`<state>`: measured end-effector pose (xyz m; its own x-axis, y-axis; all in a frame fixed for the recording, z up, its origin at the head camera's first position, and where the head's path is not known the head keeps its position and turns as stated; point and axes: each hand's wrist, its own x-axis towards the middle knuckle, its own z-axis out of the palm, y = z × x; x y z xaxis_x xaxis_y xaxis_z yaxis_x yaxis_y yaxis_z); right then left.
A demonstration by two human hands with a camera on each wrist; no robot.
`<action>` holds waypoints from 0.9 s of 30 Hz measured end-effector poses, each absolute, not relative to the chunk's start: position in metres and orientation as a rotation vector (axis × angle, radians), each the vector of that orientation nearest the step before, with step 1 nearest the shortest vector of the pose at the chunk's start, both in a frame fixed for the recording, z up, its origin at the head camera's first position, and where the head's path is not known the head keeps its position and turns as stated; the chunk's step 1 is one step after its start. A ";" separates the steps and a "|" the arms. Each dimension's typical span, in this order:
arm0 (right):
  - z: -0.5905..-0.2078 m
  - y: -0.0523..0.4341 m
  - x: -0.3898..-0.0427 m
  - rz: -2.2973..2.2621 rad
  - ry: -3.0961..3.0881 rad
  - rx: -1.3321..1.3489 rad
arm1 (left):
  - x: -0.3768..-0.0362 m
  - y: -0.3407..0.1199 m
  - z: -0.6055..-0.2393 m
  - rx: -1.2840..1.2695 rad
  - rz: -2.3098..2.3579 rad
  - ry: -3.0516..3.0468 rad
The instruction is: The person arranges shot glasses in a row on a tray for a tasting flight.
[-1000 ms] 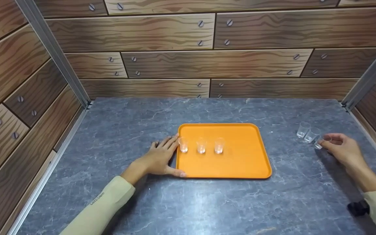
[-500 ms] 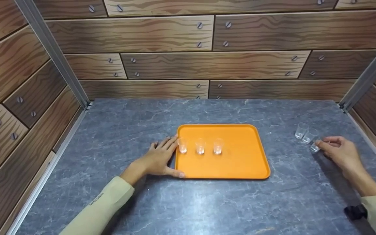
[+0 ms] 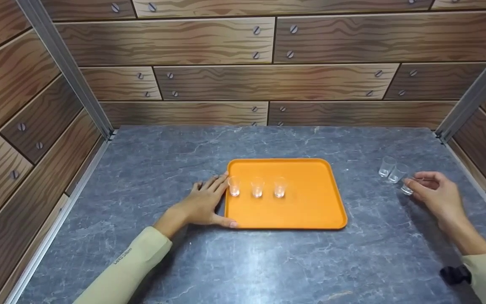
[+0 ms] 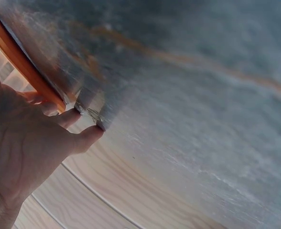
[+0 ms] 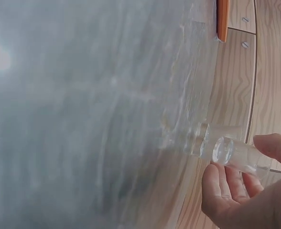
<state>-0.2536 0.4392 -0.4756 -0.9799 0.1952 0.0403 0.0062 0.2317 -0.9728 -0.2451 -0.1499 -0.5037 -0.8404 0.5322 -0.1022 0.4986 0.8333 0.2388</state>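
a: right hand (image 3: pixel 435 195) pinches the nearest small glass (image 3: pixel 407 187), off right of the orange tray (image 3: pixel 310 211). left hand (image 3: pixel 204 204) lies spread against the tray's edge.

b: i'd guess it could knock the two glasses (image 3: pixel 392 170) beside it.

a: grey marbled tabletop (image 3: pixel 268 261), wood-plank walls (image 3: pixel 209 42) around.

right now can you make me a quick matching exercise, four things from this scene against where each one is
Things:
1. left hand
2. right hand
3. three small glasses
4. tray

Places:
a. middle of the grey table
b. in a row on the orange tray
c. against the tray's left edge
d. pinching a small glass at the table's right side

Pairs: 1-c, 2-d, 3-b, 4-a
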 end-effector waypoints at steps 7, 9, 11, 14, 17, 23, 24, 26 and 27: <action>-0.474 0.428 -0.250 1.983 -2.190 -0.088 | -0.245 -0.150 -0.503 0.798 0.311 2.844; -0.475 0.425 -0.249 1.999 -2.164 -0.071 | -0.245 -0.150 -0.503 0.797 0.313 2.840; -0.475 0.423 -0.249 1.998 -2.156 -0.060 | -0.245 -0.150 -0.503 0.801 0.312 2.840; -0.476 0.421 -0.250 1.973 -2.174 -0.049 | -0.245 -0.150 -0.504 0.802 0.308 2.838; -0.477 0.419 -0.252 1.937 -2.198 -0.044 | -0.246 -0.150 -0.504 0.806 0.304 2.840; -0.479 0.412 -0.255 1.986 -2.142 -0.019 | -0.245 -0.151 -0.504 0.812 0.300 2.846; -0.480 0.411 -0.256 1.990 -2.134 -0.015 | -0.245 -0.151 -0.503 0.812 0.298 2.846; -0.481 0.408 -0.256 1.958 -2.152 -0.014 | -0.245 -0.150 -0.503 0.809 0.301 2.843; -0.481 0.406 -0.256 1.924 -2.177 -0.019 | -0.245 -0.150 -0.503 0.809 0.301 2.841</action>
<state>-0.2563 0.4061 -0.4810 -0.9721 0.1647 0.1673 -0.1457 0.1351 -0.9801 -0.2450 -0.1501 -0.5028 -0.8377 0.5351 -0.1090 0.5004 0.8321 0.2393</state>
